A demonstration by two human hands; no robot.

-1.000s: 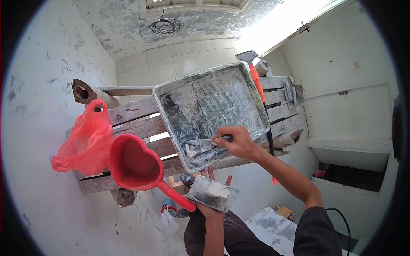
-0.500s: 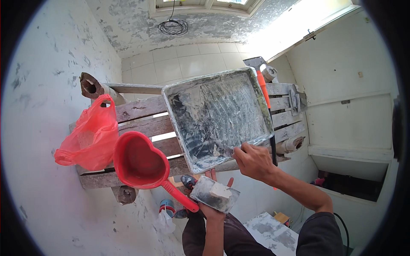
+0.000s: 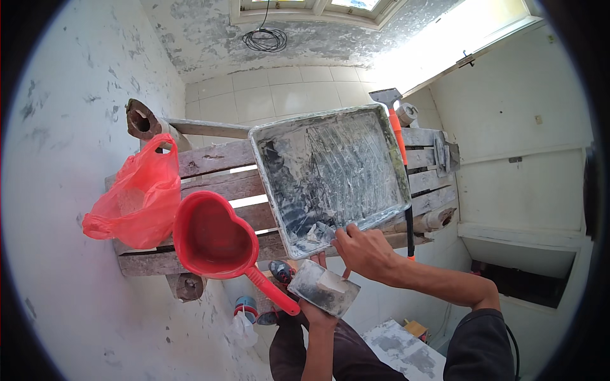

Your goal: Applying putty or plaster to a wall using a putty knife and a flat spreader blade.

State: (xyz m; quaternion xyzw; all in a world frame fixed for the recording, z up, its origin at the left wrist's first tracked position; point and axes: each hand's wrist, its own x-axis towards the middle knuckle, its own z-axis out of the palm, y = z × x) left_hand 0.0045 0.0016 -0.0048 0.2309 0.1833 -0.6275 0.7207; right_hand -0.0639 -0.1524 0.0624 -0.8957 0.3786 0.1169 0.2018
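Note:
My right hand [image 3: 370, 254] is closed on a putty knife [image 3: 322, 232], its blade in pale, wet compound at the near-left part of a paint tray [image 3: 330, 159] coated in grey-white residue. Below the tray, my left hand [image 3: 314, 317] holds a flat rectangular plate [image 3: 323, 289] smeared grey, with a pale patch of compound on it; its fingertips show beyond the plate, under the tray's near edge. A red heart-shaped dipper [image 3: 216, 235] sits left of the tray, its handle reaching down beside my left hand.
The tray rests on a weathered wooden pallet [image 3: 216, 159], with rolled tubes [image 3: 143, 120] at its ends. A pink plastic bag [image 3: 133, 206] is at left, an orange-handled scraper [image 3: 397, 130] right of the tray, grey trowels [image 3: 445, 152] farther right. A coiled cable [image 3: 265, 39] hangs beyond.
My right hand has drawn back toward me, to the tray's near edge, with the knife. My left hand still holds the plate. The whole view has shifted slightly.

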